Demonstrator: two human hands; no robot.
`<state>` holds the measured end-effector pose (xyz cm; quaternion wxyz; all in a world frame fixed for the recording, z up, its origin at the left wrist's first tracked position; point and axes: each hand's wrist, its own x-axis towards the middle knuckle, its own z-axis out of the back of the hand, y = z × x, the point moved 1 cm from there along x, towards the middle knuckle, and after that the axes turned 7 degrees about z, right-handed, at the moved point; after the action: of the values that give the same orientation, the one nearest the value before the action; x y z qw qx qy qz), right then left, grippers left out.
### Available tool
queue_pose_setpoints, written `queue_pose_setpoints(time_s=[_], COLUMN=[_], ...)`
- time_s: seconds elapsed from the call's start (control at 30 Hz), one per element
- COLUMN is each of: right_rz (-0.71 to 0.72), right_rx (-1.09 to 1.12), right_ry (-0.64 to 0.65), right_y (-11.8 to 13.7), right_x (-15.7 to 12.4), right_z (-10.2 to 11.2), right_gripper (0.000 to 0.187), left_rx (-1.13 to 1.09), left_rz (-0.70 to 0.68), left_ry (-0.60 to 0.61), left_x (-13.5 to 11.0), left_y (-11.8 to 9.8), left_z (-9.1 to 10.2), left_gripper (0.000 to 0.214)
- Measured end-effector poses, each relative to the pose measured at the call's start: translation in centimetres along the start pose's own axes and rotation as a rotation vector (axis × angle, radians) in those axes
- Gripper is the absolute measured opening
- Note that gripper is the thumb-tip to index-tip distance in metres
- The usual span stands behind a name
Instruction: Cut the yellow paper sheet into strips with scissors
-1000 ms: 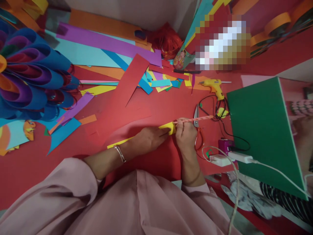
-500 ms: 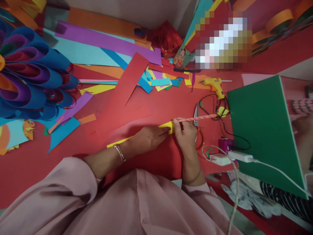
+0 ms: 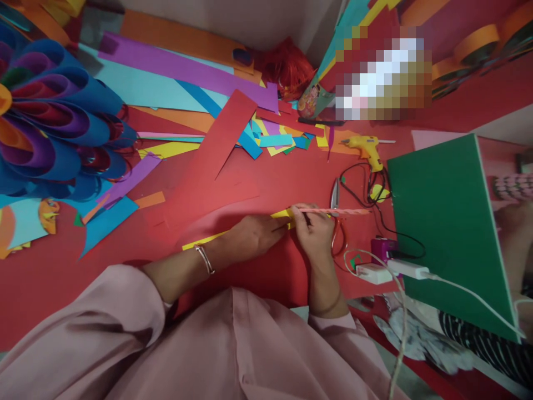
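A long yellow paper strip (image 3: 211,239) lies slantwise in front of me, its middle hidden under my forearm and hand. My left hand (image 3: 260,236) presses its fingers onto the strip's far end, holding it. In my right hand (image 3: 313,226) a thin pink stick with a spiral pattern (image 3: 350,211) is pinched between thumb and fingers, pointing right. The thumb side of that hand meets the yellow strip's end beside my left fingertips. Just beyond the right hand, scissors (image 3: 335,194) with orange-red handles lie partly behind the stick.
A yellow glue gun (image 3: 368,150) with a black cord lies at the upper right. A green board (image 3: 437,222) stands right, near a purple plug adapter (image 3: 383,249) and white cables. Paper scraps (image 3: 277,140) and a large blue paper flower (image 3: 75,105) fill the back and left.
The stick in my right hand has tipped, its far end swinging down toward me until nearly level. The right hand has shifted slightly left; the left stays on the strip.
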<state>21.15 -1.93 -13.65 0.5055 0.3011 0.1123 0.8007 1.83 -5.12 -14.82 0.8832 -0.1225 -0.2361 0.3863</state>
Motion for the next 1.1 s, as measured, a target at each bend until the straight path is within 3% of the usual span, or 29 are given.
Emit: queue_pose_setpoints(time_s=[0.07, 0.2, 0.37, 0.57, 0.73, 0.93, 1.1], right_rz=[0.022, 0.005, 0.012, -0.002, 0.008, -0.011, 0.024], right_rx=[0.008, -0.025, 0.02, -0.062, -0.005, -0.102, -0.029], right_ry=[0.023, -0.072, -0.01, -0.121, 0.006, -0.057, 0.04], right_y=[0.09, 0.1, 0.13, -0.13, -0.03, -0.31, -0.12], right_x=[0.08, 0.14, 0.04, 0.01, 0.0, -0.06, -0.07], right_z=[0.06, 0.17, -0.17, -0.32, -0.45, -0.23, -0.19], right_gripper=[0.035, 0.032, 0.032, 0.03, 0.033, 0.036, 0.035], left_rx=[-0.003, -0.008, 0.019, 0.02, 0.02, 0.045, 0.047], left_rz=[-0.001, -0.015, -0.012, -0.019, 0.0, -0.019, -0.007], left_ry=[0.019, 0.005, -0.003, -0.02, 0.012, -0.018, 0.013], left_x=[-0.01, -0.05, 0.08, 0.03, 0.06, 0.11, 0.25], left_y=[0.02, 0.04, 0.0, 0.0, -0.02, -0.08, -0.16], left_z=[0.08, 0.1, 0.03, 0.06, 0.14, 0.28, 0.31], left_gripper=[0.028, 0.027, 0.028, 0.028, 0.028, 0.028, 0.03])
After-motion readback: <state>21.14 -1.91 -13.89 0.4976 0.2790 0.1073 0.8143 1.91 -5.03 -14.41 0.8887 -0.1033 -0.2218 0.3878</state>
